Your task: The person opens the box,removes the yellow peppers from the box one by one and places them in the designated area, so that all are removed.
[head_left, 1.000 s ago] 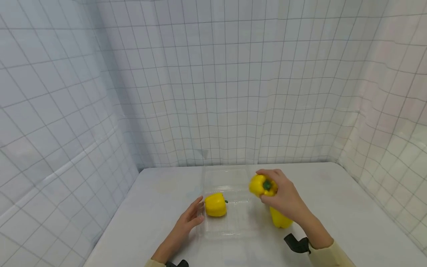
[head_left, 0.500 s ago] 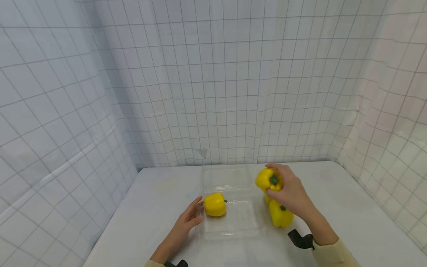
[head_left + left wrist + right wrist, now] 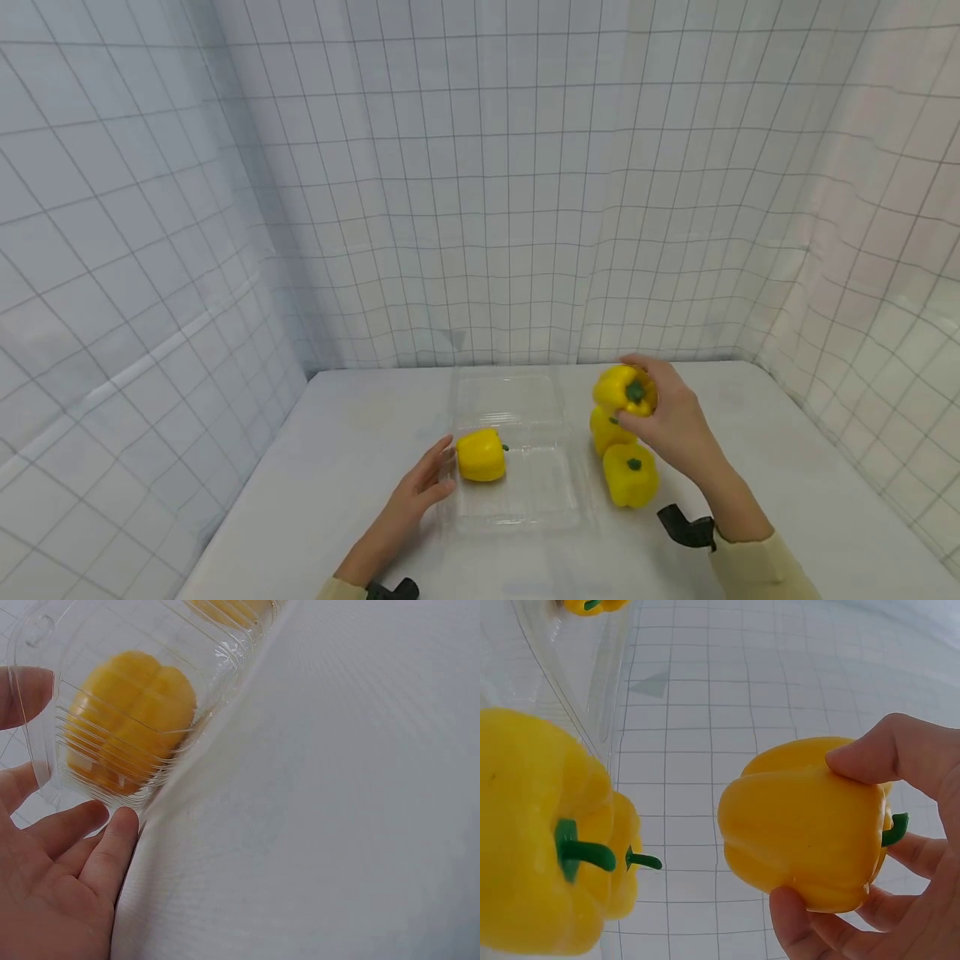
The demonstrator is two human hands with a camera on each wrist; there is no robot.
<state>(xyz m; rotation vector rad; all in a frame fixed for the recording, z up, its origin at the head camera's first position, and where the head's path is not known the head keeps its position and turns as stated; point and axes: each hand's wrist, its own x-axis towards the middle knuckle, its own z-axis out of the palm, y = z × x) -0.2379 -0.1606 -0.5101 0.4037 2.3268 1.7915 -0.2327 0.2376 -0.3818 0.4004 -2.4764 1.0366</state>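
Observation:
A clear plastic clamshell container (image 3: pixel 517 523) lies open on the table, with one yellow bell pepper (image 3: pixel 481 455) inside at its left. My left hand (image 3: pixel 416 487) rests its fairly straight fingers along the container's left wall; the left wrist view shows its fingertips at the ribbed plastic (image 3: pixel 112 793). My right hand (image 3: pixel 671 412) grips another yellow bell pepper (image 3: pixel 802 825) between thumb and fingers, its green stem toward the palm. This pepper is held up to the right of the container. Beneath and nearer me, two more yellow bell peppers (image 3: pixel 631 475) stand close together, the farther one partly hidden.
The container's lid (image 3: pixel 506 392) lies folded back toward the far edge of the white table (image 3: pixel 337 467). White grid-patterned curtains (image 3: pixel 480 208) enclose the table at the back and on both sides.
My right hand has moved right and farther back with the bell pepper, away from the container, uncovering the two peppers on the table. The left hand stays by the container.

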